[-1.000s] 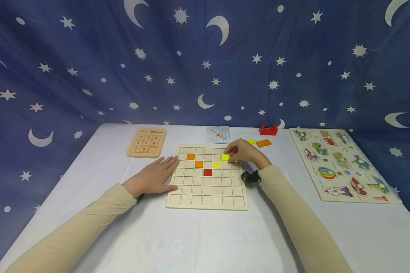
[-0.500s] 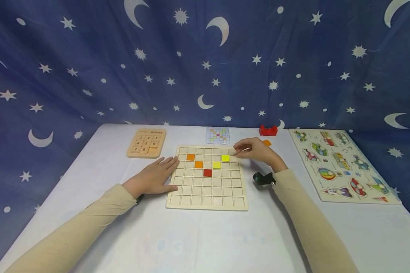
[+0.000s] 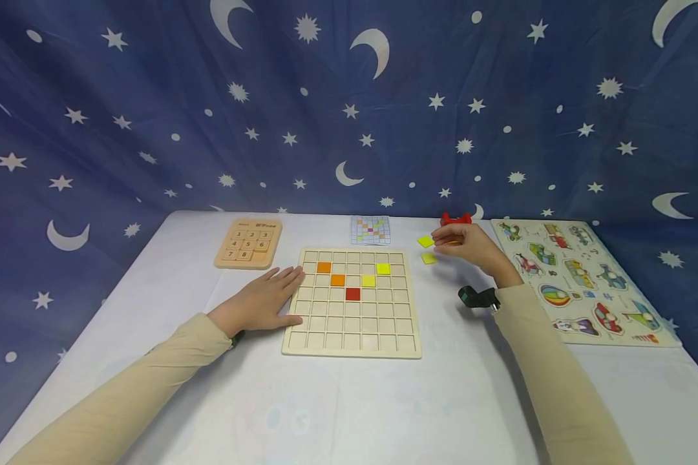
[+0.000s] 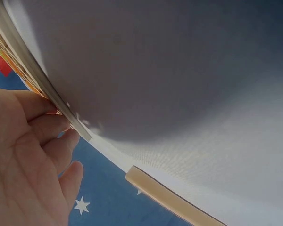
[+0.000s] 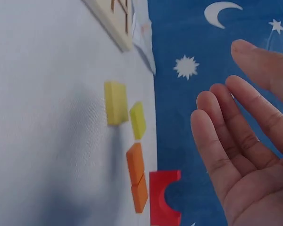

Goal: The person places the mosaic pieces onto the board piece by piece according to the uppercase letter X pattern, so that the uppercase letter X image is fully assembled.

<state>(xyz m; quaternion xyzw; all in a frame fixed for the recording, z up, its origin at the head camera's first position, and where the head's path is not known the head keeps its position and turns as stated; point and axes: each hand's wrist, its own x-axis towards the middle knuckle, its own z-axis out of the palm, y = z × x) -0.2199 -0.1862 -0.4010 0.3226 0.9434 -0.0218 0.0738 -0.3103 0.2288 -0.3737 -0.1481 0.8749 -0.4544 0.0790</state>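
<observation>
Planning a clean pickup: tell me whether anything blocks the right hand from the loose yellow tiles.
Nothing visible stands between the right hand and the two loose yellow tiles; the red piece sits beyond the hand, off that path.

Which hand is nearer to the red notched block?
Right. The right hand hovers just on the near side of the red notched block; the left hand is farther off, at the left edge of the wooden grid.
</observation>
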